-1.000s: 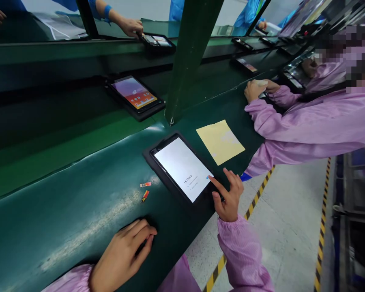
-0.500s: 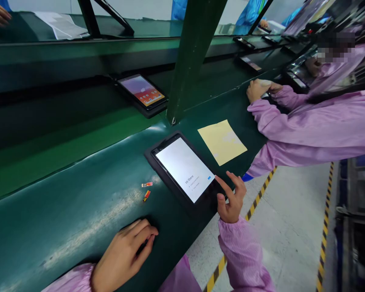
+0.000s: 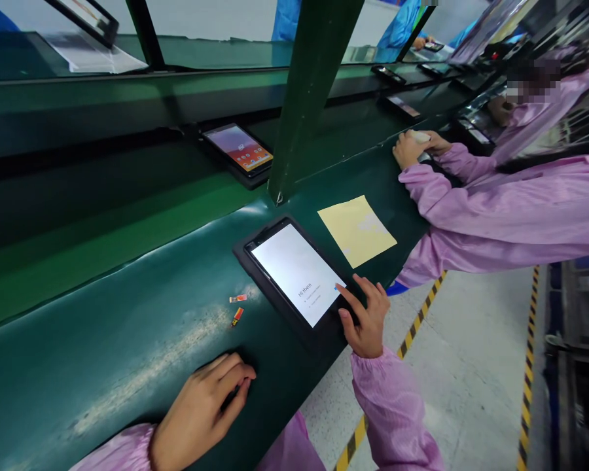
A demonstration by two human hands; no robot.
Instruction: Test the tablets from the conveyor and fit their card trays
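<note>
Pointing where?

Right hand (image 3: 368,320), index finger out, at the white screen of a black-cased tablet (image 3: 297,271) lying on the green conveyor belt (image 3: 103,366).

Left hand (image 3: 201,412)?

Curled loosely, resting on the belt, pinching nothing.

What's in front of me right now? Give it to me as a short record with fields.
Right hand: index finger at the blue button of a black-cased tablet
Screen: "Hi there" page
Left hand: resting on the green conveyor belt, holding nothing
Nearby: yellow sheet, two small orange-and-yellow pieces
Co-worker: pink sleeve, to the right
</note>
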